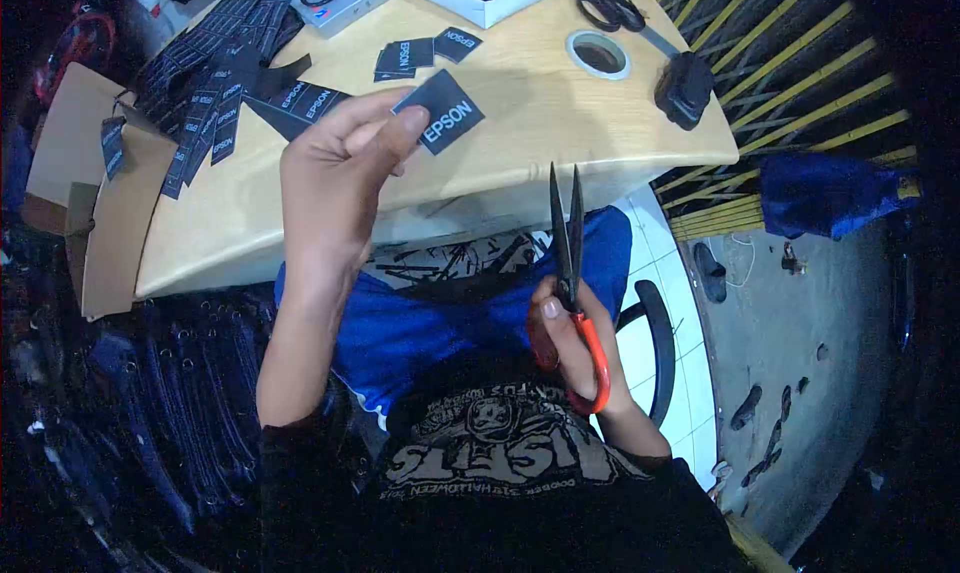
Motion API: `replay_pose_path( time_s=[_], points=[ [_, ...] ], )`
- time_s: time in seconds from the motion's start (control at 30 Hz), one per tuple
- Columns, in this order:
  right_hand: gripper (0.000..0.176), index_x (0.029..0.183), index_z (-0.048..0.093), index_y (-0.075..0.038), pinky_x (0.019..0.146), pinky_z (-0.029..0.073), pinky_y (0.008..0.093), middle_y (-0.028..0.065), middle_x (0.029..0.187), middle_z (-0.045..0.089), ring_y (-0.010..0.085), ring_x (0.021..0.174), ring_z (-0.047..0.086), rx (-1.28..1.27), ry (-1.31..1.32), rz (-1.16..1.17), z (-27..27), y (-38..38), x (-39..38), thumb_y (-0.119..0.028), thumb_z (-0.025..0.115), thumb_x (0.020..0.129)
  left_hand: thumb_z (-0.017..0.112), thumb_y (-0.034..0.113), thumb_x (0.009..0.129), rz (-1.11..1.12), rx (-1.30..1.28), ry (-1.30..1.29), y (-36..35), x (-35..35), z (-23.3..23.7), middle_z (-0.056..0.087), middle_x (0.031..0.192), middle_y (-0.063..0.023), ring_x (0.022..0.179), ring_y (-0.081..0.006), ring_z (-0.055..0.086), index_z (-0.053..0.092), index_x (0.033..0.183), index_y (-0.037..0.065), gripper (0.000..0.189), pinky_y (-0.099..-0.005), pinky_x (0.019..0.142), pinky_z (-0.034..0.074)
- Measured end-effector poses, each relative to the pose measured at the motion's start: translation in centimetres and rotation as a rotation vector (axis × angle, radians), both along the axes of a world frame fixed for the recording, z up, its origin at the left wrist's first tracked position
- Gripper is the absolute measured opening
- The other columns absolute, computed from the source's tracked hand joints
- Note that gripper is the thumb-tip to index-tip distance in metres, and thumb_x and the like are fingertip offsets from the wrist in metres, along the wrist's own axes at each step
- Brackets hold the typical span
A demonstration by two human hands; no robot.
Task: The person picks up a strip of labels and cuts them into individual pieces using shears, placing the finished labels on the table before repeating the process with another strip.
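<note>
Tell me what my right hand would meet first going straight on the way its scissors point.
Your right hand, led by the scissors, would probably meet the wood-grain table's front edge first, though depth is unclear and it might pass above.

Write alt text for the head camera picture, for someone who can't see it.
A person's left hand holds up a small dark EPSON label over a pale table, while the right hand holds red-handled scissors, blades slightly apart and pointing away. More EPSON labels, loose and in strips, lie on the table.
</note>
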State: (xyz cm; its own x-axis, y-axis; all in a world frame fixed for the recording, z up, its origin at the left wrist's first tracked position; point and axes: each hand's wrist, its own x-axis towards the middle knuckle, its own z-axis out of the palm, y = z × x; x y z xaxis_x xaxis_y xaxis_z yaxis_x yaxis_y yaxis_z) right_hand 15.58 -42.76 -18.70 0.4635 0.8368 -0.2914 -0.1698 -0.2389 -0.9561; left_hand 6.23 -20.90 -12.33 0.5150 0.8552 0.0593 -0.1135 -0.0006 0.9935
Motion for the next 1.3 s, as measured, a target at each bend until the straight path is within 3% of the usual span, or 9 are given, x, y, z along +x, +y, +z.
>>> replay_pose_path(
  time_s=[0.2, 0.33, 0.4, 0.57, 0.8, 0.9, 1.0, 1.13, 1.3],
  points=[
    [0.018, 0.093, 0.052, -0.004, 0.064, 0.040, 0.0262, 0.0009, 0.072, 0.048, 0.0093, 0.069, 0.044, -0.037, -0.076, 0.016, -0.1, 0.0, -0.2, -0.022, 0.053, 0.092, 0.070, 0.011, 0.080, 0.033, 0.090, 0.037, 0.0, 0.0, 1.1, 0.068, 0.084, -0.0072, 0.067, -0.0045, 0.055, 0.063, 0.101, -0.004, 0.026, -0.0177, 0.060, 0.042],
    [0.019, 0.093, 0.052, -0.004, 0.065, 0.040, 0.0256, 0.0013, 0.073, 0.049, 0.0090, 0.071, 0.045, -0.023, -0.062, 0.038, -0.2, 0.0, -0.6, -0.023, 0.053, 0.092, 0.071, 0.018, 0.077, 0.129, 0.482, 0.326, 4.0, 2.2, 0.7, 0.069, 0.083, -0.0127, 0.069, -0.0095, 0.063, 0.063, 0.101, -0.003, 0.032, -0.0222, 0.061, 0.049],
    [0.019, 0.093, 0.052, -0.003, 0.066, 0.040, 0.0247, 0.0013, 0.074, 0.049, 0.0086, 0.072, 0.045, -0.047, -0.048, 0.028, 0.1, 0.3, -0.8, -0.023, 0.053, 0.091, 0.070, 0.019, 0.077, 0.082, 0.516, 0.429, 7.1, 4.1, 0.5, 0.068, 0.086, -0.0171, 0.071, -0.0168, 0.066, 0.064, 0.102, 0.001, 0.032, -0.0286, 0.066, 0.052],
    [0.019, 0.094, 0.052, -0.003, 0.064, 0.039, 0.0235, -0.0004, 0.076, 0.050, 0.0082, 0.071, 0.045, -0.019, -0.032, 0.026, -0.2, -0.1, -1.0, -0.022, 0.054, 0.091, 0.065, 0.018, 0.078, 0.338, 1.144, 0.625, 9.9, 3.5, 0.4, 0.065, 0.095, -0.0201, 0.091, -0.0324, 0.063, 0.063, 0.104, 0.001, 0.031, -0.0381, 0.080, 0.049],
    [0.016, 0.093, 0.052, -0.005, 0.060, 0.036, 0.0209, -0.0042, 0.074, 0.046, 0.0055, 0.067, 0.041, -0.036, 0.045, 0.036, -0.4, 0.8, -0.6, -0.021, 0.054, 0.092, 0.063, 0.021, 0.080, 0.108, 1.062, 0.767, 12.7, -5.0, 0.6, 0.062, 0.109, -0.0157, 0.102, -0.0331, 0.059, 0.064, 0.106, 0.007, 0.030, -0.0391, 0.087, 0.046],
    [0.014, 0.093, 0.052, -0.005, 0.061, 0.037, 0.0212, -0.0034, 0.074, 0.047, 0.0056, 0.068, 0.042, -0.033, 0.020, 0.065, -0.3, 1.4, -0.7, -0.019, 0.054, 0.091, 0.065, 0.022, 0.080, 0.020, 1.378, 0.796, 11.3, -5.9, -0.1, 0.046, 0.133, -0.0126, 0.127, -0.0319, 0.036, 0.062, 0.111, 0.012, 0.033, -0.0455, 0.099, 0.032],
    [0.014, 0.095, 0.053, -0.004, 0.062, 0.040, 0.0217, -0.0016, 0.076, 0.051, 0.0060, 0.070, 0.046, -0.033, -0.007, 0.050, -0.2, 1.8, -1.2, -0.017, 0.055, 0.091, 0.064, 0.024, 0.080, 0.066, 1.428, 0.800, 9.4, -5.0, 0.3, 0.043, 0.136, -0.0101, 0.127, -0.0321, 0.035, 0.062, 0.113, 0.013, 0.034, -0.0456, 0.101, 0.029],
    [0.015, 0.096, 0.054, -0.004, 0.064, 0.040, 0.0219, -0.0007, 0.079, 0.053, 0.0065, 0.072, 0.047, -0.066, -0.025, 0.071, -0.3, 1.5, -1.3, -0.018, 0.055, 0.091, 0.063, 0.025, 0.082, -0.245, 1.373, 0.753, 9.0, -4.5, -1.0, 0.043, 0.137, -0.0083, 0.128, -0.0320, 0.034, 0.062, 0.114, 0.012, 0.035, -0.0451, 0.100, 0.029],
    [0.017, 0.095, 0.053, -0.004, 0.064, 0.039, 0.0223, -0.0017, 0.078, 0.050, 0.0066, 0.071, 0.045, -0.067, 0.021, 0.054, -0.4, 1.0, -1.2, -0.021, 0.054, 0.092, 0.063, 0.015, 0.081, -0.191, 1.374, 0.619, 8.6, -4.0, -1.6, 0.051, 0.129, -0.0072, 0.125, -0.0294, 0.040, 0.069, 0.099, 0.007, 0.020, -0.0416, 0.094, 0.034]
  ],
)
